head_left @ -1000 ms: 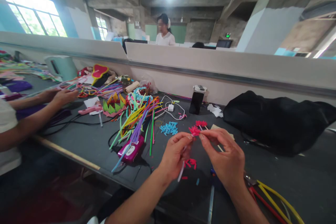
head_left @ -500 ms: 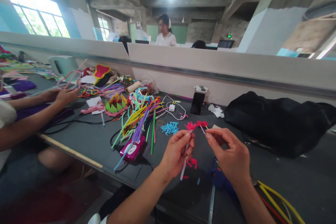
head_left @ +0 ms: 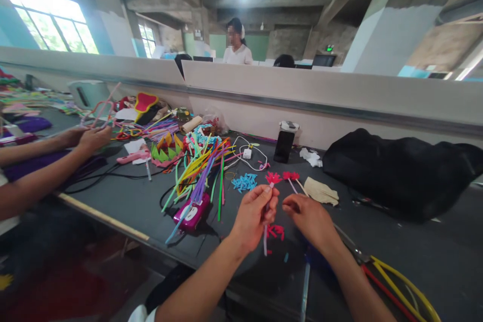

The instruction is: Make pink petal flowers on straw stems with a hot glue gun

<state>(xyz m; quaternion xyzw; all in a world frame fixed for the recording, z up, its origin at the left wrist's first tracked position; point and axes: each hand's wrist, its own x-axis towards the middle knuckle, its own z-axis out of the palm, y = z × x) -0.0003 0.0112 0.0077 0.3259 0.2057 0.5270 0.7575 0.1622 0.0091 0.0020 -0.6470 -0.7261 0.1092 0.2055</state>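
My left hand [head_left: 256, 219] is closed around the pale lilac stem [head_left: 265, 245] of a small pinkish-red flower [head_left: 273, 178], its fuzzy petals pointing up above the thumb. To its right, my right hand [head_left: 313, 221] hangs over the table with loosely bent fingers slightly apart; nothing shows in them, and the thumb is mostly hidden. Just beyond it lie more red flower heads [head_left: 290, 176] on thin stems. Short red pieces [head_left: 276, 232] lie below my left hand. A heap of short blue pieces [head_left: 244, 182] sits farther back.
Coloured pipe cleaners [head_left: 204, 171] fan out left, over a magenta device [head_left: 192, 212]. A phone [head_left: 284, 146] leans upright behind. Right are a beige cloth [head_left: 320, 191], yellow-and-red-handled pliers [head_left: 400, 282] and a black bag [head_left: 396, 176]. A co-worker's hands [head_left: 88, 138] are far left.
My right hand has drawn back and down from the red flowers on the table, uncovering the beige cloth and pliers. My left hand still holds its flower, with the stem more upright.
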